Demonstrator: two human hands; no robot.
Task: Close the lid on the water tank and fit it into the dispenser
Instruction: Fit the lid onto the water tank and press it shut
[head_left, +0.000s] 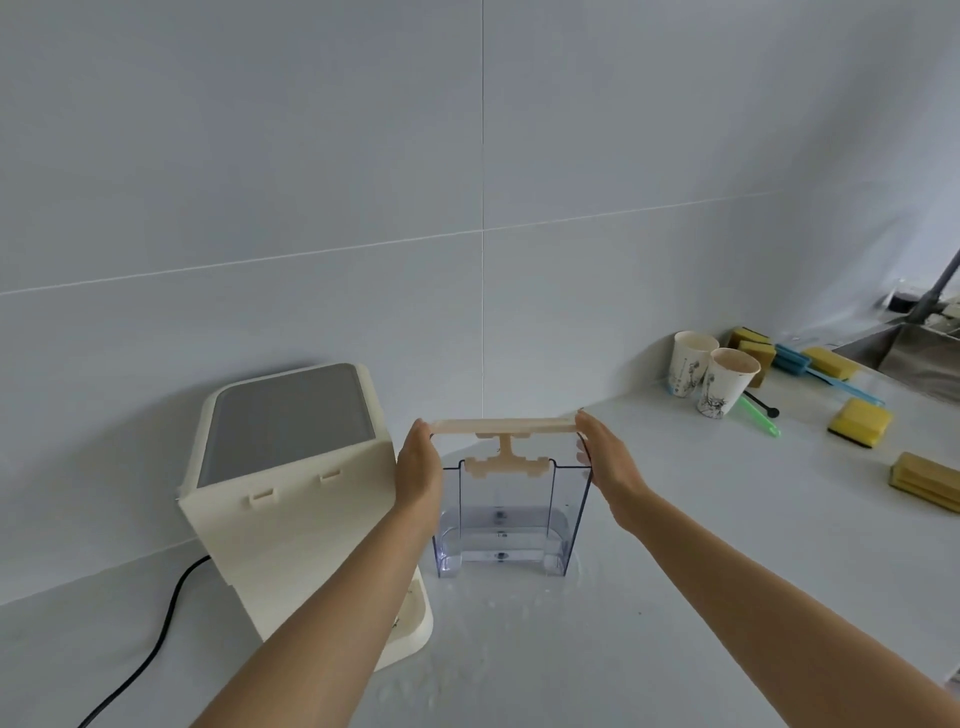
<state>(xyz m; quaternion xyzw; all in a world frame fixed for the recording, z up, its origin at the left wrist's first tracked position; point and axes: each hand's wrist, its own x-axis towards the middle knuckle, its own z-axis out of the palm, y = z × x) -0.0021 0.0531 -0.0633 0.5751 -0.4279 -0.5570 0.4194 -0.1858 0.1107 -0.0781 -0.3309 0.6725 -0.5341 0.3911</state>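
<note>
A clear, blue-tinted water tank (506, 525) stands upright on the white counter, with a little water at its bottom. Just above its open top hovers a flat cream lid (504, 426), level, with a T-shaped piece hanging from its underside into the tank's mouth. My left hand (418, 470) holds the lid's left end and my right hand (605, 460) holds its right end. The cream dispenser (291, 499) with a grey top panel stands to the left of the tank, its back face toward me.
A black power cord (161, 623) runs from the dispenser toward the lower left. Two paper cups (711, 371), several yellow sponges (860, 422) and brushes lie at the right, near a sink (919, 358). Water drops wet the counter (675, 597) by the tank. A tiled wall stands behind.
</note>
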